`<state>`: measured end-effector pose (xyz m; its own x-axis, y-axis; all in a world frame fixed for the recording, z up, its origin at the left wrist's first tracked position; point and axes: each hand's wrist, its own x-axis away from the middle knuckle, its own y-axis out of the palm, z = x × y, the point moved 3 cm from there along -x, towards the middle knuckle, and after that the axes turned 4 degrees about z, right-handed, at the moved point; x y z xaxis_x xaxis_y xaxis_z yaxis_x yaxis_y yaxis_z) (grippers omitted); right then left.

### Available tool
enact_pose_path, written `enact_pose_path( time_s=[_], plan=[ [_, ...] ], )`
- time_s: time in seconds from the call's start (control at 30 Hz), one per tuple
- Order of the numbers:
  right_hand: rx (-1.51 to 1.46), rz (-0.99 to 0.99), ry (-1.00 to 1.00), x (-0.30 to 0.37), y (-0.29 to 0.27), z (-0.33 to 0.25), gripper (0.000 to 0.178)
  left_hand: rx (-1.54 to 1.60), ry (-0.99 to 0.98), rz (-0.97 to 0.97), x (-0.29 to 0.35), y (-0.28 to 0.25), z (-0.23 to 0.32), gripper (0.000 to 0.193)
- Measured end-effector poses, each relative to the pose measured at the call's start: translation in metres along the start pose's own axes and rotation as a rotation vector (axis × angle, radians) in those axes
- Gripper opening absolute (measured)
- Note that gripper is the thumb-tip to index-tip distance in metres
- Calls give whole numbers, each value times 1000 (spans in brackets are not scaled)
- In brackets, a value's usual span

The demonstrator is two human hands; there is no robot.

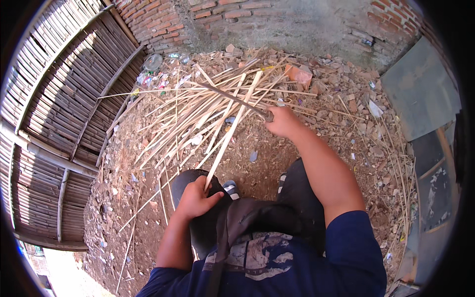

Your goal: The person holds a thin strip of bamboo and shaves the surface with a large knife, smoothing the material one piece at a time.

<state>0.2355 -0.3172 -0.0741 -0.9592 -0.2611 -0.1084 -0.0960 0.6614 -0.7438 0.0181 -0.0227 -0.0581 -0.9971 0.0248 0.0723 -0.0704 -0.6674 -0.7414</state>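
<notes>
L hand (200,198) is curling its fingers round the near end of a long, flat, pale strip (233,129), wood or bamboo, can't tell which, w/ thumb sticking out; the strip's running fwd over a loose pile (198,111) of similar thin, split-edged pcs on rough, rubbly ground (257,173). R hand (282,123) is closing its fingers round the butt of a narrow, dark, stick-straight blade (228,95), which is crossing above the strip; from where I'm standing, can't tell if they're touching. R fist's hiding most of the grip, L hand's covering the strip's near tip, & overlapping pcs are masking each other's ends.
</notes>
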Motion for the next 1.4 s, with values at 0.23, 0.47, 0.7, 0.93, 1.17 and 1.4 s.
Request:
enact_pose_path(
  time_s=[0.23,0.47,0.7,0.93,1.17,1.4],
  plan=[
    [238,-260,-264,25,24,-46,32,32,-61,-2,6,0,-2,41],
    [-102,91,48,-3,-2,13,26,-57,-14,-10,3,3,-4,41],
    [169,-240,-229,23,13,-35,27,-67,2,30,6,5,-3,37],
    [-31,67,16,-7,5,31,34,-187,23,34,3,11,-8,35],
    [138,-251,-99,12,-1,10,28,-254,44,16,6,17,-2,36],
    [60,-5,31,4,-15,18,35,-156,59,90,7,10,-7,35]
  ],
)
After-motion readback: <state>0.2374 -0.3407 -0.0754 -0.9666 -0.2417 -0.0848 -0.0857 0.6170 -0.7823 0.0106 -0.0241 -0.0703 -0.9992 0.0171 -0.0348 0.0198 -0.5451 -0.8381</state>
